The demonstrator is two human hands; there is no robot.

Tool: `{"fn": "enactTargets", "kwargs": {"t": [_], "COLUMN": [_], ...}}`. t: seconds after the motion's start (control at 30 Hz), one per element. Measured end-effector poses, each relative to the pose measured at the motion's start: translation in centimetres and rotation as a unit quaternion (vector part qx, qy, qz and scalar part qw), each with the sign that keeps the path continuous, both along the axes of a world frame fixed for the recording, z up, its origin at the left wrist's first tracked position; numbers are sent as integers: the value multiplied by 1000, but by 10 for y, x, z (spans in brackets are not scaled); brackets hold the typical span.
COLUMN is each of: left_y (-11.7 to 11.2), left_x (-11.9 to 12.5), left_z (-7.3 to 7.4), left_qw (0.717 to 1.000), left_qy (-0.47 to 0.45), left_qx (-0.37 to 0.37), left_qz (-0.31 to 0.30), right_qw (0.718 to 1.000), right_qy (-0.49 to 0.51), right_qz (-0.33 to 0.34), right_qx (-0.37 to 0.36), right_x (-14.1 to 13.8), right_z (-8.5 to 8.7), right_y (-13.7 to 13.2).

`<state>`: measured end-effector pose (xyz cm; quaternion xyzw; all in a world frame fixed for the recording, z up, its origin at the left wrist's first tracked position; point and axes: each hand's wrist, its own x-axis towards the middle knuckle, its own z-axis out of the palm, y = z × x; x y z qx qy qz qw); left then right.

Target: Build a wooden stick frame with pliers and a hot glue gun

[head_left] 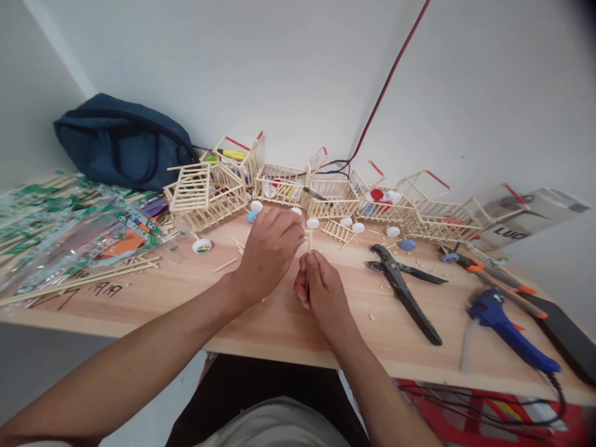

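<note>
My right hand is closed round a thin wooden stick, which stands upright out of its fist. Just above and to the left, my left hand is bent over with its fingertips pinched together close to the stick's top. Whatever those fingertips hold is hidden or too small to make out. Behind both hands stands a row of small cart-like frames built from wooden sticks, some with red bars. White bottle caps and a flat stick grid lie in front of them.
Black cutting pliers, a blue glue gun and orange-handled pliers lie to the right. Packaged sticks pile up at left, before a dark blue bag. Short stick offcuts dot the wooden table. A wall stands behind.
</note>
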<state>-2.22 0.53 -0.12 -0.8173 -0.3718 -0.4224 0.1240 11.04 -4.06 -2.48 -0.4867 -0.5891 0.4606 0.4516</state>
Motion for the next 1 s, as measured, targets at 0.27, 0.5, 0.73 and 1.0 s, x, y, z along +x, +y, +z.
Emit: {"fn": "enactTargets", "kwargs": {"t": [0.27,0.5,0.73,1.0], "left_y": [0,-1,3,16], "left_x": [1,1,-14,-18], "left_z": [0,4,17,8], "left_qw": [1000,999,971,856], "left_qy": [0,-37,-218,-331], "left_qx": [3,2,-96,-392], "left_qz": [7,3,29,-65], "right_qw": [1000,1000,998,998], "right_qy": [6,14,52,49], "right_qz": [-4,-12,-18,-40], "right_qx": [0,-4,-20,-10], "right_x": [0,1,5,11], "right_z": [1,-1,-4,-3], "right_y": [0,1,2,3]}}
